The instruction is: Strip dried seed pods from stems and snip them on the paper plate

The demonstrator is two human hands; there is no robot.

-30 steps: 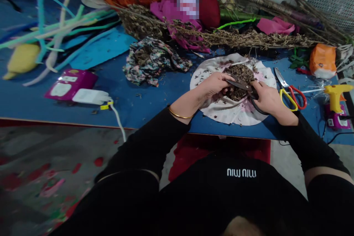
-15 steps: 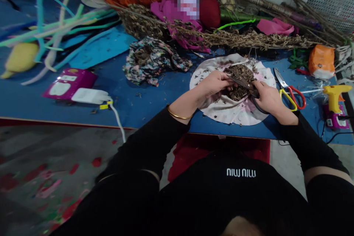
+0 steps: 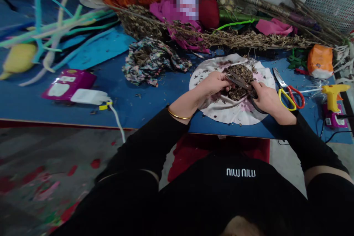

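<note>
My right hand [image 3: 267, 97] is closed round the dark handles of a pair of scissors [image 3: 240, 82], whose blades point left over a heap of crumbled dried plant bits [image 3: 241, 70]. At the blade tips, my left hand [image 3: 213, 82] has its fingers pinched together; what they hold is hidden. Both hands are over a round white cloth [image 3: 233, 117] with pinkish stains, on which the heap lies. Dark crumbs are scattered across the cloth. A second pair of scissors [image 3: 287, 90], with one red and one yellow handle, lies to the right of the cloth.
A yellow glue gun [image 3: 333, 94] and an orange packet [image 3: 320, 61] are at the right. Bundled dried stems [image 3: 249, 40] line the back. Left of the cloth lie a crumpled floral cloth [image 3: 155, 61], a purple packet [image 3: 69, 83] and a white power strip [image 3: 90, 96] with a cord.
The view has shifted very slightly. Both hands and the scissors stay in nearly the same place over the heap.
</note>
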